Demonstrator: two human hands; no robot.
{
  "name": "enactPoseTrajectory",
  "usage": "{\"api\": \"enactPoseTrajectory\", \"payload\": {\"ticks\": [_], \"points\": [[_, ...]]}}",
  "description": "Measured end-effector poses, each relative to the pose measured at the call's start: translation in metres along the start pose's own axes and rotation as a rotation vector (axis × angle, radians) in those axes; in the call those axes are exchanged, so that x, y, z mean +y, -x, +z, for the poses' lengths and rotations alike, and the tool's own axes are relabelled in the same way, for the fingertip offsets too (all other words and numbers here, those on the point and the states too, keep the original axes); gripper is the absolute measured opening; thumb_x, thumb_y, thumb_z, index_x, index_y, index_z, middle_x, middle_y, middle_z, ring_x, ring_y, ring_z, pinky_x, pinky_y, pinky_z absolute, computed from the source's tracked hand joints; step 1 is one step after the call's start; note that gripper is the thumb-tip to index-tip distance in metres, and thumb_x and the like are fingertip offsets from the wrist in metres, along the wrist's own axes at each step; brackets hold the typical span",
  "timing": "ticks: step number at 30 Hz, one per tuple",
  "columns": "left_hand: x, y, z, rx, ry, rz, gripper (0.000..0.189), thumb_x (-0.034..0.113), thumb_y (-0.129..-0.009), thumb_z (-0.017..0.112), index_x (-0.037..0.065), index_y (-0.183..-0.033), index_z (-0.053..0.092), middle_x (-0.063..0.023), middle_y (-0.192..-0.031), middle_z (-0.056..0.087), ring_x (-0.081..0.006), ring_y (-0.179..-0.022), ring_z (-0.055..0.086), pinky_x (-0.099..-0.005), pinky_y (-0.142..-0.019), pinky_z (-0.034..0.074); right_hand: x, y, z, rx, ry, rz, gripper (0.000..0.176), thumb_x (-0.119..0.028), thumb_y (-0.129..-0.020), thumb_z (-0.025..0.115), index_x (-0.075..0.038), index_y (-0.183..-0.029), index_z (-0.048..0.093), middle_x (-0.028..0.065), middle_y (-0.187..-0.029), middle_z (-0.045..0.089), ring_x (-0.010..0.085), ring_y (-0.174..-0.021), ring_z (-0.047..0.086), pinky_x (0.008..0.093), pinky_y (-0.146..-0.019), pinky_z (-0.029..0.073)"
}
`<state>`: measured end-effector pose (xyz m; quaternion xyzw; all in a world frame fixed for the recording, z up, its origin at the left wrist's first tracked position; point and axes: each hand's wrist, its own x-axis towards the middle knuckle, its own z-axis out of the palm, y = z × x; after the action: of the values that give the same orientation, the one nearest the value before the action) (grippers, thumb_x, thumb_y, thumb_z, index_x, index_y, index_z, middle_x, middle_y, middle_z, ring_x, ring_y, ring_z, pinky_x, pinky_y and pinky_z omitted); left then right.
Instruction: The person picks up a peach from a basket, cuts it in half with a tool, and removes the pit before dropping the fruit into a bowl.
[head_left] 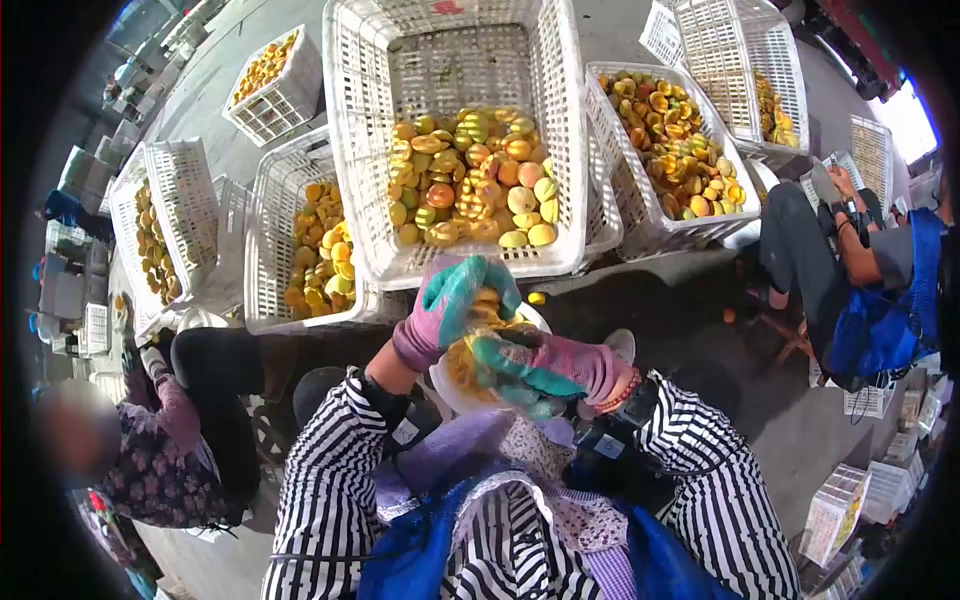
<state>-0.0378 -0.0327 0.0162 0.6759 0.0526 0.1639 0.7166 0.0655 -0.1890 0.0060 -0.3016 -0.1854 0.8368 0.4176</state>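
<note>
Both my hands wear pink and green gloves and work close together over a white bowl point(441, 377). My left hand point(462, 300) is curled around a yellow-orange apricot point(487, 305). Just below and to the right, my right hand point(545, 368) is closed with its fingers against the fruit; whatever lies inside its grip is hidden. More yellow fruit point(463, 368) shows in the bowl beneath the hands. Directly beyond, a large white crate point(350, 150) stands tilted toward me, with whole and cut apricots point(470, 180) gathered at its near end.
Another white crate point(740, 222) of halved fruit stands at the right, and one more point(262, 290) at the left. A person in blue point(885, 310) sits on the right; another in a floral top point(160, 465) is on the left. A fruit piece point(537, 298) lies beyond my hands.
</note>
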Motion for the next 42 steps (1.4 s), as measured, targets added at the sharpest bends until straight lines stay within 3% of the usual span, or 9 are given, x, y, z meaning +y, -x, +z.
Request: {"api": "enactPoseTrajectory", "payload": {"ticks": [5,11,19,21,25,27,33,36,42], "points": [[-0.018,0.02,-0.01,-0.107,-0.228,0.04,0.054,0.044,-0.093,0.04,-0.003,-0.076,0.059,-0.0112,-0.074,0.06,-0.0197,-0.069,0.058,-0.0297,-0.068,0.046,0.034,-0.001,0.005,0.119,0.043,-0.193,0.033,-0.039,-0.09,0.058,-0.012,-0.109,0.058,-0.0043,-0.067,0.054,0.0055,-0.049,0.048,0.0225,-0.04,0.037],[-0.022,0.044,-0.081,0.253,-0.9,-0.059,0.025,0.025,-0.089,0.055,0.001,-0.092,0.064,-0.0141,-0.075,0.065,-0.0249,-0.067,0.063,-0.0343,-0.064,0.049,0.055,-0.002,-0.024,0.435,0.414,0.192,0.031,-0.039,-0.087,0.061,-0.01,-0.097,0.061,0.0005,-0.059,0.054,0.0096,-0.047,0.051,0.024,-0.038,0.04],[-0.005,0.007,-0.152,0.614,-1.954,0.103,0.033,0.035,-0.085,0.06,0.011,-0.107,0.061,-0.0134,-0.098,0.06,-0.0341,-0.083,0.058,-0.0427,-0.073,0.047,0.055,-0.008,-0.039,0.453,0.477,-0.048,0.047,-0.042,-0.087,0.061,0.0,-0.107,0.059,0.0007,-0.061,0.055,0.0077,-0.053,0.049,0.0259,-0.048,0.04],[-0.025,-0.024,-0.138,0.436,-1.799,0.209,0.038,0.036,-0.084,0.059,0.01,-0.111,0.058,-0.0161,-0.105,0.058,-0.0339,-0.088,0.059,-0.0437,-0.075,0.047,0.047,-0.008,-0.04,0.506,0.491,-0.074,0.046,-0.041,-0.086,0.061,-0.001,-0.108,0.059,0.0017,-0.067,0.058,0.0075,-0.057,0.051,0.0253,-0.05,0.042],[-0.111,-0.057,-0.107,0.157,-1.578,-0.271,0.044,0.039,-0.081,0.06,0.008,-0.112,0.056,-0.018,-0.11,0.058,-0.0363,-0.094,0.06,-0.0427,-0.08,0.048,0.015,0.001,-0.024,0.529,0.427,-0.161,0.045,-0.04,-0.086,0.062,-0.001,-0.109,0.058,0.0033,-0.075,0.061,0.0075,-0.059,0.052,0.0242,-0.052,0.044],[-0.138,-0.071,-0.11,0.015,-1.433,-0.705,0.047,0.04,-0.078,0.061,0.008,-0.113,0.056,-0.0187,-0.112,0.059,-0.0367,-0.1,0.059,-0.042,-0.085,0.048,0.005,0.002,-0.024,0.528,0.363,-0.333,0.037,-0.041,-0.087,0.061,-0.006,-0.097,0.055,-0.0008,-0.061,0.053,0.0056,-0.043,0.047,0.0202,-0.036,0.036],[-0.202,-0.068,-0.143,0.158,-1.424,-0.53,0.045,0.036,-0.078,0.067,0.004,-0.108,0.058,-0.0153,-0.102,0.064,-0.0324,-0.095,0.062,-0.043,-0.08,0.049,-0.012,0.01,-0.034,0.612,0.305,-0.382,0.035,-0.04,-0.088,0.059,-0.007,-0.098,0.056,0.0004,-0.068,0.055,0.0063,-0.052,0.053,0.0199,-0.045,0.041],[-0.142,-0.076,-0.127,0.274,0.364,-0.488,0.033,0.029,-0.085,0.06,0.005,-0.108,0.058,-0.0035,-0.099,0.062,-0.0144,-0.083,0.059,-0.0284,-0.068,0.05,-0.026,0.015,-0.032,0.631,0.399,-0.403,0.034,-0.037,-0.09,0.058,-0.005,-0.103,0.056,0.0011,-0.073,0.057,0.0065,-0.055,0.053,0.0202,-0.049,0.044],[-0.028,-0.06,-0.042,0.331,0.856,-0.344,0.061,0.055,-0.091,0.041,0.0,-0.116,0.053,-0.013,-0.091,0.061,-0.0178,-0.072,0.061,-0.027,-0.06,0.051,-0.033,-0.015,-0.033,0.843,0.829,-0.607,0.04,-0.037,-0.086,0.061,0.0,-0.099,0.058,0.021,-0.077,0.063,0.0366,-0.071,0.062,0.0411,-0.062,0.049]]}}
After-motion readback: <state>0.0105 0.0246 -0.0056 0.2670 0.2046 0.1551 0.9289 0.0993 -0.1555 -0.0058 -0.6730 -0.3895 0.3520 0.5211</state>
